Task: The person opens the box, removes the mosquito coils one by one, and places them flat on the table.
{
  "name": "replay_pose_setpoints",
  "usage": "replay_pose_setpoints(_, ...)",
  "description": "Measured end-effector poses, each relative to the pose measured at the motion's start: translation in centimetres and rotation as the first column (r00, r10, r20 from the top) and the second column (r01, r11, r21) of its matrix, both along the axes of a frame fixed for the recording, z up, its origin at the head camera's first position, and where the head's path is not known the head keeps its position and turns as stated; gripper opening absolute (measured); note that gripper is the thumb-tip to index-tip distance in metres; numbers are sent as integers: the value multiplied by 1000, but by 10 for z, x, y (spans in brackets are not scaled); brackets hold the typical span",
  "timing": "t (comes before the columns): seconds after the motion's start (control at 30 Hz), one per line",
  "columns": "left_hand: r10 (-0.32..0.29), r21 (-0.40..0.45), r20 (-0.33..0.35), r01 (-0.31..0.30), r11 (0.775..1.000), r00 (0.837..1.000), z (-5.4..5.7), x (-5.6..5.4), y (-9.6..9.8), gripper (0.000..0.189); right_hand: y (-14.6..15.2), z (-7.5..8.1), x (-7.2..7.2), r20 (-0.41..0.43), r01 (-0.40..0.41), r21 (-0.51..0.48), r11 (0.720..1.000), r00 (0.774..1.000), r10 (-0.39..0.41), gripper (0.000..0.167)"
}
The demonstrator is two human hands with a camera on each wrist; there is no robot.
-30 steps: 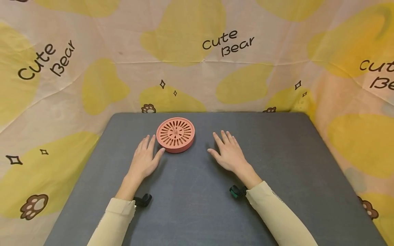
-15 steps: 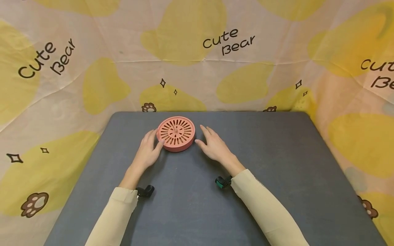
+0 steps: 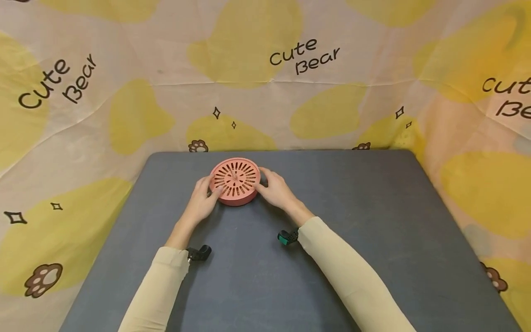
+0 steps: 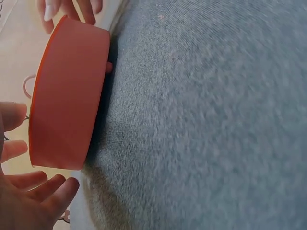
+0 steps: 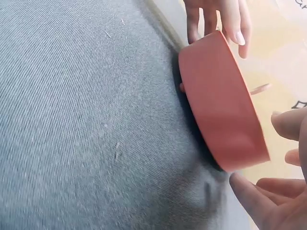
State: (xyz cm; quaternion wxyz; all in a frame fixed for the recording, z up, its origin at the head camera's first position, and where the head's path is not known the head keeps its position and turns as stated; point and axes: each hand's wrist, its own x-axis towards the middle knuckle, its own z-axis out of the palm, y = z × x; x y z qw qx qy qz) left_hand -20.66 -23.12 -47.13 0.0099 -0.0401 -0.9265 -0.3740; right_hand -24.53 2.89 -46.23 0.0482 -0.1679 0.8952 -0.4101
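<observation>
A round pink mosquito coil holder (image 3: 235, 197) with a slotted lid stands at the back of the table, left of centre. In the left wrist view its smooth side wall (image 4: 69, 96) shows, with a ring handle (image 4: 29, 86) on the lid and a small foot underneath. My left hand (image 3: 200, 203) flanks it on the left, thumb over the near rim and fingers along the side, loosely bent. On the other side my right hand (image 3: 277, 189) spreads thumb and fingers about the rim. In the right wrist view, small gaps separate those fingertips (image 5: 240, 181) from the wall.
A dark grey cloth-covered table (image 3: 257, 276) lies under both forearms. Behind and beside it hangs a yellow-patterned fabric backdrop (image 3: 249, 60). Black wrist cameras (image 3: 200, 253) sit below each wrist.
My right hand has moved left and slightly forward to the holder's right side. My left hand has shifted slightly right, its thumb now over the rim. The holder stays in place.
</observation>
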Motion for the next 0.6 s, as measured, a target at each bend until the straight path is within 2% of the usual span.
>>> replay_pose_setpoints(0.23, 27, 41, 45, -29, 999, 999, 0, -3, 3, 69, -5, -5, -4, 66, -19, -42, 999, 998, 22, 64)
replay_pose_setpoints(0.43, 44, 91, 56, -49, 995, 997, -2, -5, 3, 68, -10, -9, -4, 110, 16, -115, 993, 994, -3, 62)
replay_pose_setpoints(0.6, 57, 122, 51, -63, 990, 997, -4, -4, 0, 64, -11, -13, -1, 113, 41, -153, 987, 993, -24, 60)
